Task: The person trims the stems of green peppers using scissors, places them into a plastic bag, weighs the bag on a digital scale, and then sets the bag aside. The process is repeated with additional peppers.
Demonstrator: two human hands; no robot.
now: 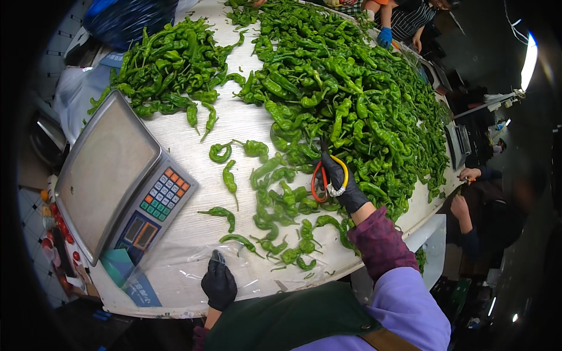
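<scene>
My right hand [347, 186], in a black glove, holds scissors [324, 186] with red and yellow handles and white wrapping at the pivot side. Its fingers reach into the near edge of a large heap of green peppers [333, 96], which hides the fingertips. Down at the table's front edge, my black-gloved left hand [219, 283] has its fingers closed on a clear plastic bag [250, 267]. The bag lies spread flat and wrinkled. Several loose green peppers [281, 206] lie between the two hands, some looking hazy through film or blur.
A digital scale [109, 171] with a bare metal pan stands on the left. Behind it is a smaller pepper pile [175, 66]. A blue bag [129, 22] is at the far left. Co-workers' hands, one blue-gloved [384, 37], are across the table [175, 131] and at the right.
</scene>
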